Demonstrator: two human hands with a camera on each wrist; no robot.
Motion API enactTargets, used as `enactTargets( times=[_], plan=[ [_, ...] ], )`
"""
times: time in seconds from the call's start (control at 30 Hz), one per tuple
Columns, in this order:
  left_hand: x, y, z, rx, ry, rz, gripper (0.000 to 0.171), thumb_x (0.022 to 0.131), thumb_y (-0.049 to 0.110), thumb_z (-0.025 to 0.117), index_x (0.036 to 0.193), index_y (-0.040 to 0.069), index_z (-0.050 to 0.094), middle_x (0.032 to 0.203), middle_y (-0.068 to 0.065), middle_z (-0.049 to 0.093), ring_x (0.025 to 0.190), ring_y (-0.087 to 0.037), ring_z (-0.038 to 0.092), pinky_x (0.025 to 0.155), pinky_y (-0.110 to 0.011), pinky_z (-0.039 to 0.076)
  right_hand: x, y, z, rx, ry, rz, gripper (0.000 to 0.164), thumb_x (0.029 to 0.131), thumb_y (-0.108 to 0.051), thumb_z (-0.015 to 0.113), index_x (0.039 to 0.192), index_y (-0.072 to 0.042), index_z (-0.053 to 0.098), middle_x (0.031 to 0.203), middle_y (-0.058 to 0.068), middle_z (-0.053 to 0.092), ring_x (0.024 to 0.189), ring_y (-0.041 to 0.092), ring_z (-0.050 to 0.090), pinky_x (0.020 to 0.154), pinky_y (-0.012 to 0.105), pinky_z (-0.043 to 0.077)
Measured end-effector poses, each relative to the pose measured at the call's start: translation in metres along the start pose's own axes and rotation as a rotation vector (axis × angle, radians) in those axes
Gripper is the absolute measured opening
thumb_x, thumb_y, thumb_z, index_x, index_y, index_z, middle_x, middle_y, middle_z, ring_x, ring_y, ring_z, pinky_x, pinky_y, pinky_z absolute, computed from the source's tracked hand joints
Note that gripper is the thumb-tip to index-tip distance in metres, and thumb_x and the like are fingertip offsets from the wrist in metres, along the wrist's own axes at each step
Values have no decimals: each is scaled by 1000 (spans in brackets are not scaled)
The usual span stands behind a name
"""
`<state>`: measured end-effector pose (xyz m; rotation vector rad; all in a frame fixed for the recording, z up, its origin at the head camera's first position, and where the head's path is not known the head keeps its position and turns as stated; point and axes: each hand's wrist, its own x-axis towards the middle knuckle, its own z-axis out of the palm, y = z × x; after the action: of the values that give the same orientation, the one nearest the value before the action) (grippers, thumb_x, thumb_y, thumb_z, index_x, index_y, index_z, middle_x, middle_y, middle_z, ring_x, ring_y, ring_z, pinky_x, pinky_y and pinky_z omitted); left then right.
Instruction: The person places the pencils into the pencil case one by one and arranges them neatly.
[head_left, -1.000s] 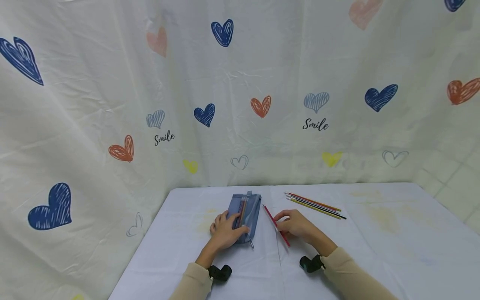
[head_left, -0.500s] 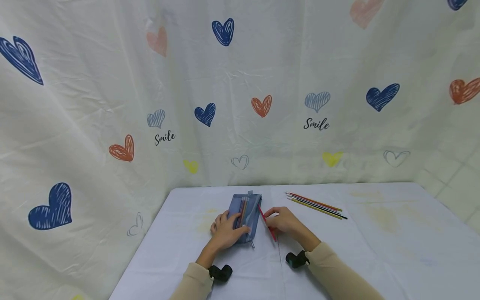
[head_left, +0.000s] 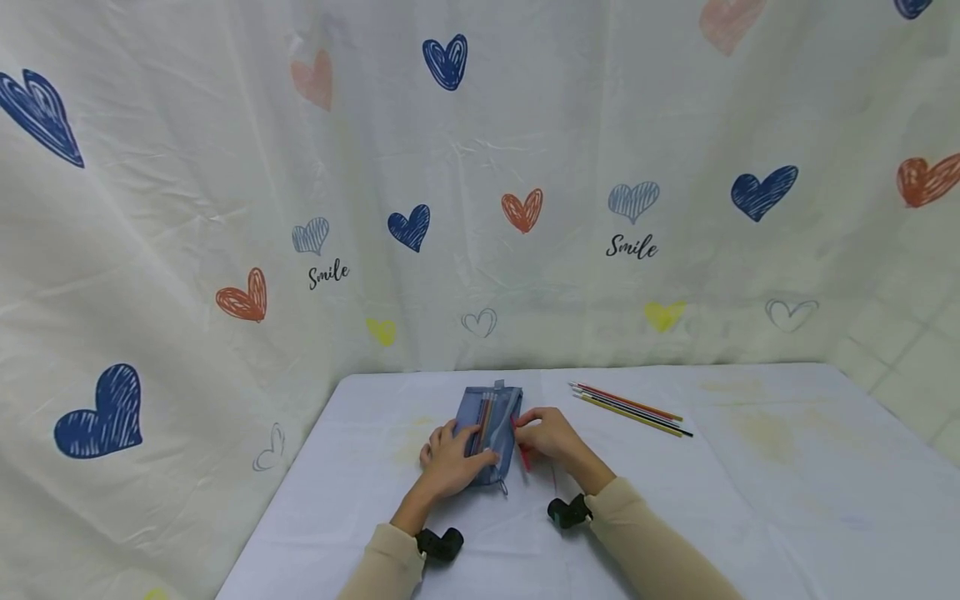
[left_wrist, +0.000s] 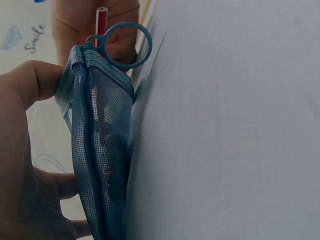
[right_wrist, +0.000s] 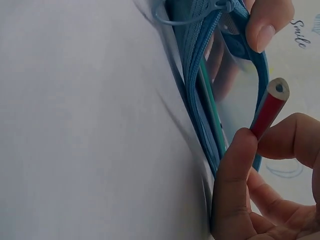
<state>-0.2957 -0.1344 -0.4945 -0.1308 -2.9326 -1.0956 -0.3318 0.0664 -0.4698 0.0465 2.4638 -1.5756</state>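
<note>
A blue see-through pencil case (head_left: pixel 469 407) lies on the table with several pencils visible inside. My left hand (head_left: pixel 448 462) holds it from above, fingers spread over it; in the right wrist view the left thumb (right_wrist: pixel 267 32) is bent at the rim of its mouth. The zipper stands undone along the right side. My right hand (head_left: pixel 553 437) pinches a red pencil (right_wrist: pixel 269 109) between thumb and finger, beside that opening. The pencil's far end is hidden by the hand and case. A green strip (right_wrist: pixel 212 102) shows inside the mouth.
Several pencils (head_left: pixel 630 407) lie side by side toward the back right of the white-covered table (head_left: pixel 750 483). A ring-shaped zipper pull (left_wrist: pixel 149 42) sticks out at the case's near end. Behind the table hangs a curtain (head_left: pixel 570 125) printed with hearts.
The right hand has moved left with the red pencil, from beside the case to its right edge. The left hand and the case have stayed in place.
</note>
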Motion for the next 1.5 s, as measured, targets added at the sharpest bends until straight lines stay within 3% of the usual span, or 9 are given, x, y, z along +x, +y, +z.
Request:
enactTargets(
  times=[0.43, 0.8, 0.93, 1.1, 1.37, 1.5],
  plan=[
    [1, 0, 0, 7, -1, -4, 75, 85, 57, 67, 148, 18, 55, 163, -22, 28, 148, -45, 21, 112, -72, 12, 7, -5, 15, 100, 36, 45, 25, 89, -7, 69, 112, 2, 67, 102, 14, 69, 77, 17, 66, 63, 26, 56],
    [1, -1, 0, 9, -4, -2, 77, 83, 59, 66, 148, 18, 55, 163, -23, 27, 148, -46, 20, 112, -72, 12, 7, -5, 21, 232, 6, 53, 24, 89, 0, 67, 113, 5, 63, 87, 12, 69, 67, 14, 67, 63, 27, 60],
    [1, -1, 1, 14, -4, -1, 77, 83, 59, 66, 148, 18, 54, 163, -23, 28, 148, -46, 21, 111, -73, 13, 6, -5, 20, 207, 2, 50, 23, 91, -2, 66, 113, 4, 63, 90, 13, 70, 70, 15, 68, 65, 28, 60],
    [1, -1, 1, 7, 0, 1, 76, 83, 57, 67, 147, 19, 55, 163, -23, 28, 148, -46, 21, 111, -72, 13, 5, -4, 18, 131, 12, 16, 21, 89, -3, 67, 109, 3, 66, 90, 12, 68, 71, 16, 67, 64, 29, 60],
    [1, -2, 0, -2, 2, 12, 76, 83, 57, 67, 147, 19, 55, 163, -23, 28, 148, -46, 21, 111, -73, 13, 8, -4, 15, -246, 31, -99, 12, 84, -13, 79, 86, -5, 70, 72, 5, 67, 56, 13, 64, 53, 26, 51],
    [1, -1, -1, 0, -2, 14, 76, 83, 58, 67, 148, 19, 54, 164, -23, 27, 149, -46, 20, 111, -73, 13, 9, -6, 18, -384, 20, -179, 20, 81, -14, 81, 68, -9, 66, 57, 1, 62, 47, 12, 59, 47, 25, 45]
  ],
)
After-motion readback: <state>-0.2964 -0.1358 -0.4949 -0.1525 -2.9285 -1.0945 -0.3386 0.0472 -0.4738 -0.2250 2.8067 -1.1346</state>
